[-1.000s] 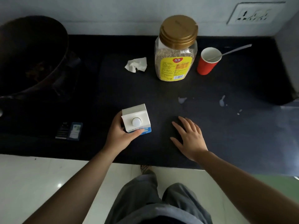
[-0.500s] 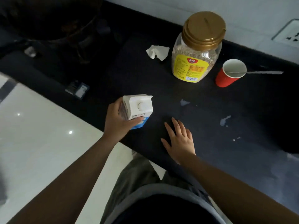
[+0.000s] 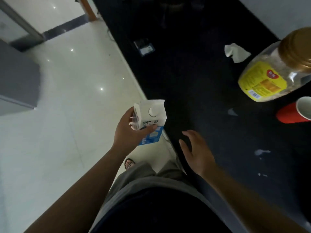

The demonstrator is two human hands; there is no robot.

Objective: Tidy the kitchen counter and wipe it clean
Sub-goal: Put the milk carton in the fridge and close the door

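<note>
My left hand grips a white and blue milk carton with a round cap, held off the black counter, over its front edge and the floor. My right hand hovers at the counter's front edge, fingers apart, holding nothing. A crumpled white tissue lies further back on the counter. A big clear jar with a gold lid and yellow label stands at the right. Beside it a red paper cup is cut by the frame edge. White spill spots dot the counter to the right of my right hand.
A small dark card or packet lies near the counter's front edge, at the back left. Glossy pale floor tiles fill the left side, with a grey cabinet at the far left. My legs and a sandalled foot are below.
The carton has been lifted from the counter and carried left, past the front edge. My view has swung left towards the floor. My right hand has lifted off the counter surface.
</note>
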